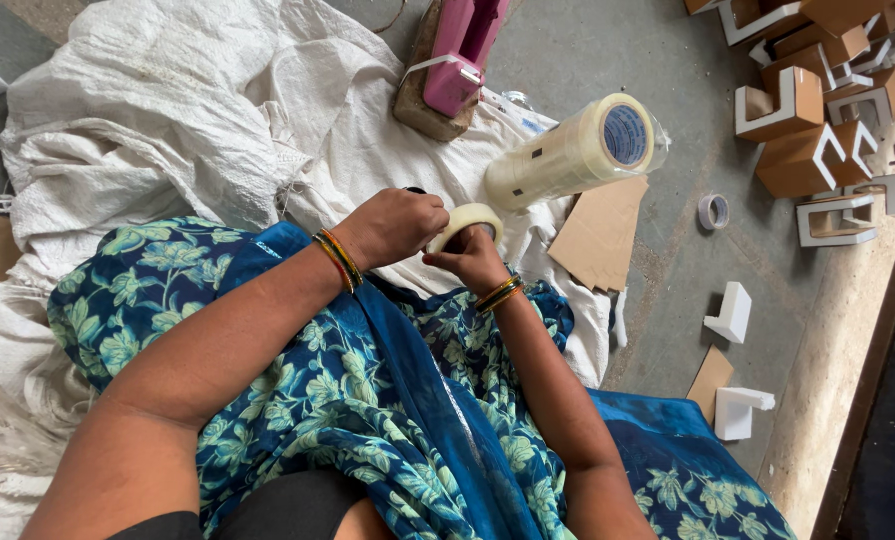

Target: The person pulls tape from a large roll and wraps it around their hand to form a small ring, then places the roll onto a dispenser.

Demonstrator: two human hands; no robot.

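You sit on the floor with both hands raised over your lap, working a single roll of clear tape between them. Your right hand props the roll from below, fingers curled around its lower rim, likely to steady it. Your left hand is clenched beside the roll's left edge, knuckles up; it seems to pinch the tape's loose end, though that end cannot be made out. The roll sits between the two hands, touching both. Just beyond it, a wrapped sleeve of tape rolls lies on the white woven sack, close by. A smaller tape roll rests well apart on the concrete floor.
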